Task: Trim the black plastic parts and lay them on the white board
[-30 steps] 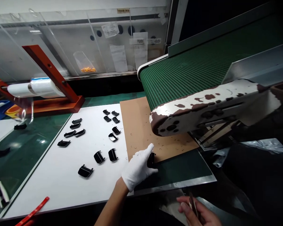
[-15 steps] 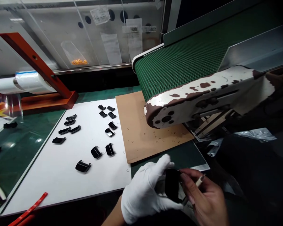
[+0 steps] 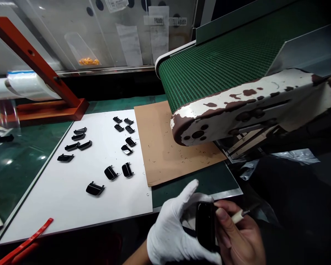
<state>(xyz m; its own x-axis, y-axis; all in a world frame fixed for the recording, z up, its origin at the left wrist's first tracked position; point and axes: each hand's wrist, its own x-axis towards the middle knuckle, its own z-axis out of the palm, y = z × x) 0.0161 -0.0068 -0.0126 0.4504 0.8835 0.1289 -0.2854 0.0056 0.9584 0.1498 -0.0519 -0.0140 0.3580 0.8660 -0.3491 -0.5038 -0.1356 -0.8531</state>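
Observation:
A white glove covers my left hand, which grips a glossy black plastic part by its edges near the bottom of the view. My bare right hand is closed on a slim tool with a white handle; its thin metal tip points away to the right. The thumb and fingers of that hand also touch the right edge of the part. Similar black plastic pieces lie spread over the white sheet to the left.
A brown cardboard sheet with small curled scraps lies under the end of a green conveyor belt. At the back left stands an orange frame carrying a roll of clear film. A red strip sits at the front left.
The black part has been turned so that its side edge shows more. My right hand has shifted its hold, and the tool's metal tip now shows. The view has tilted slightly downward.

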